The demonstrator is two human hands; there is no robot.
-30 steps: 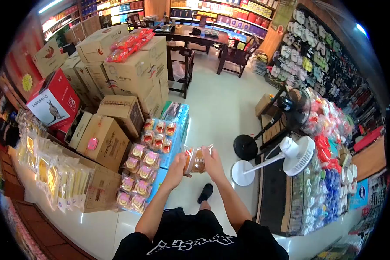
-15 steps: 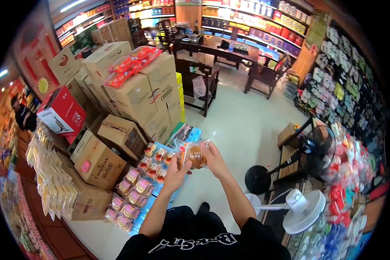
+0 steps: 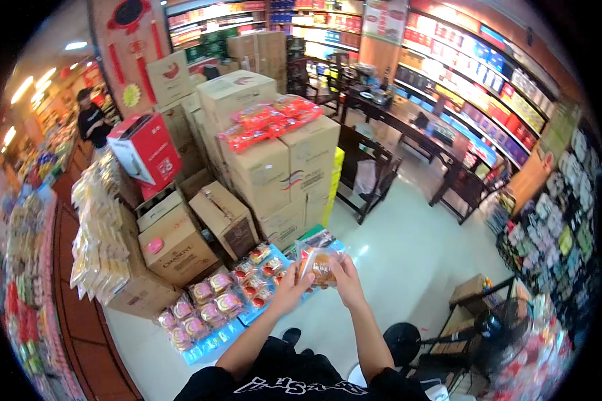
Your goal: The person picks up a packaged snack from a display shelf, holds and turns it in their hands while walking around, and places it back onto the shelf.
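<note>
Both hands hold a clear-wrapped pastry (image 3: 324,269), round and brown with white lettering on its wrapper, out in front of my body. My left hand (image 3: 291,290) grips the left side of the wrapper, while the fingers of my right hand (image 3: 346,279) pinch its right edge. To the left and below, wrapped pastries with red fillings or labels (image 3: 253,282) lie in rows. Pink-and-gold wrapped pastries (image 3: 210,311) stand in rows beside them. Both groups rest on a blue printed surface (image 3: 211,341).
Stacked cartons (image 3: 254,180) rise at the left, with red packets (image 3: 267,120) on top. A black fan (image 3: 488,327) stands at the right near bagged goods. Behind are a dark wooden table (image 3: 408,120) and chairs. A person (image 3: 92,120) stands far left.
My view has swung to the left, so the cartons and shelves appear farther right. Both hands keep hold of the wrapped pastry. The white fan has mostly left the view.
</note>
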